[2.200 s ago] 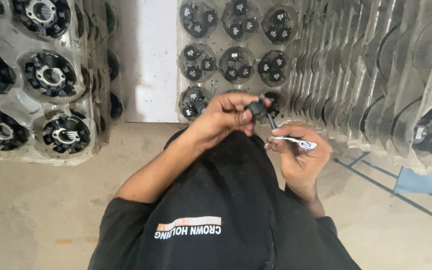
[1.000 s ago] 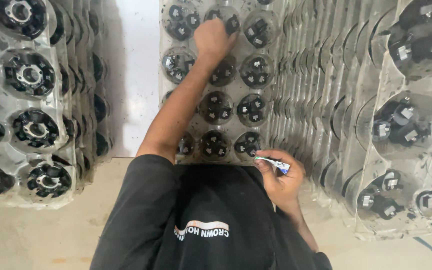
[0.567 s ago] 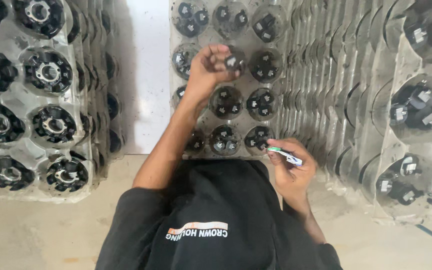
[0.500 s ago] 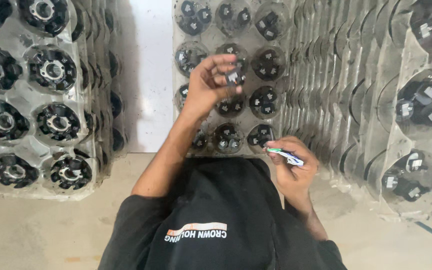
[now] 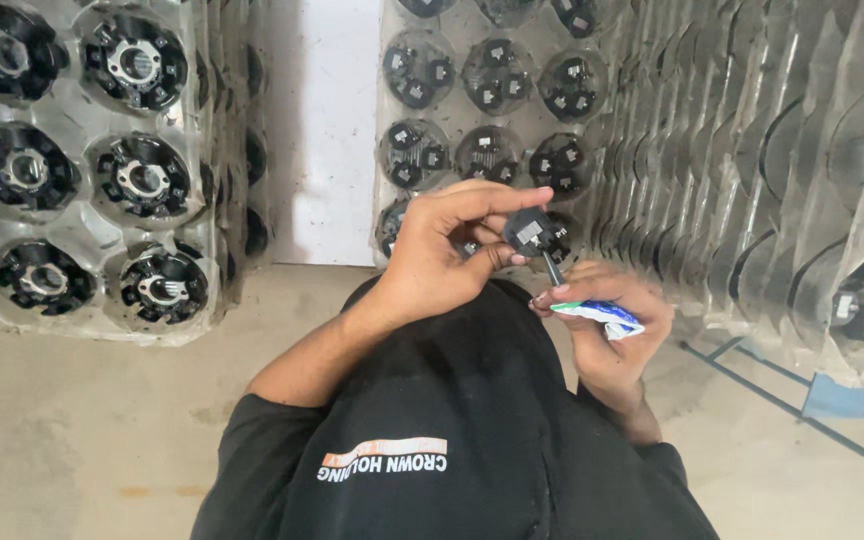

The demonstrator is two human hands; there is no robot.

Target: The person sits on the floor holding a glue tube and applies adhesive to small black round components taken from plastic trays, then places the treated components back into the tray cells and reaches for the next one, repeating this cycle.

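Ahead of us the way is walled off: a clear plastic tray of round black parts (image 5: 487, 110) stands upright right behind our left hand (image 5: 442, 255), which pinches a small black round part (image 5: 529, 232). To the right, a packed row of upright clear plastic trays (image 5: 742, 150) crowds close by our right hand (image 5: 607, 330) and its white and blue marker (image 5: 600, 314). Left, another stack of clear trays with black parts (image 5: 82, 170) stands well apart. Between them we have a white wall strip (image 5: 320, 120) and open concrete floor (image 5: 102, 430).
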